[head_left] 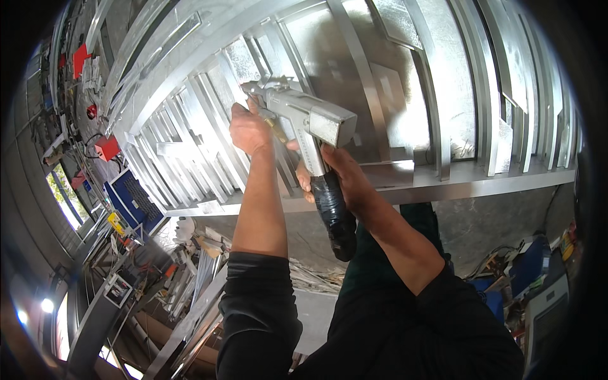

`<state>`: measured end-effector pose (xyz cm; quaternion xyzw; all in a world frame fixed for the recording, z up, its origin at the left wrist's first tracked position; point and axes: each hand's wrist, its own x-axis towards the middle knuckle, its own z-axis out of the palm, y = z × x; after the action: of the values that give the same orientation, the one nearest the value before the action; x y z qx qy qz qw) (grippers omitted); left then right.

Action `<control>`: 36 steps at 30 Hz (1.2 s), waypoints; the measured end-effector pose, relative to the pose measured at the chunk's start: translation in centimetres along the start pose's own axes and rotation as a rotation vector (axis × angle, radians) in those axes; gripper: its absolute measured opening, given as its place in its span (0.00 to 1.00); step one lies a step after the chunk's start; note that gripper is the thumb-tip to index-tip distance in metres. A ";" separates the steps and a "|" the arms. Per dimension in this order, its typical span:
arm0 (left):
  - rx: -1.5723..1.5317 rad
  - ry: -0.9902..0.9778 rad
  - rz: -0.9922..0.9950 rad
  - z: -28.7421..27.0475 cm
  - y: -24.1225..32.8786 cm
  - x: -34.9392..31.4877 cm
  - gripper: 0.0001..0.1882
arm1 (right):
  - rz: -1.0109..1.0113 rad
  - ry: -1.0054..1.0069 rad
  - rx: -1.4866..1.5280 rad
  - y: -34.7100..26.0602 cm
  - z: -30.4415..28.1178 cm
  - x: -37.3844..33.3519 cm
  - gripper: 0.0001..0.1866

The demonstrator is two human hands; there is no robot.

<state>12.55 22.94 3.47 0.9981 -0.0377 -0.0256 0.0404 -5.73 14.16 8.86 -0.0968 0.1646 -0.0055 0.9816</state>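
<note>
Right hand [349, 178] is gripping silver handheld tool [297, 107] above metal frame [456, 190]; left hand [251, 130] is curling near its nose, whether gripping cannot tell.

Wide silver metal frame [468, 192] with a flat near rail, above grey concrete floor [481, 221].
Parallel silver metal bars [362, 73] cross it, shiny flat sheets [455, 76] between; pale scrap strips [310, 272] on floor.

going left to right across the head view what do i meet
Window, blue crate-like thing, left hand, right hand, pale boxy case. The silver tool overlaps both hands' places, so it's left out.
</note>
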 end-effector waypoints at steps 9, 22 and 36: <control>-0.029 0.000 -0.013 0.3 -0.4 0.0 0.21 | 0.032 0.031 -0.044 0.1 0.4 0.0 0.32; -0.036 0.000 -0.008 0.4 -0.5 0.1 0.24 | 0.017 0.028 -0.025 0.3 0.7 0.2 0.27; -0.068 -0.065 0.008 1.1 -1.5 0.6 0.19 | 0.094 0.132 -0.083 -0.7 2.7 0.0 0.28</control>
<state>13.20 24.30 2.20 0.9947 -0.0419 -0.0589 0.0734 -4.84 13.98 11.55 -0.1287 0.2334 0.0412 0.9629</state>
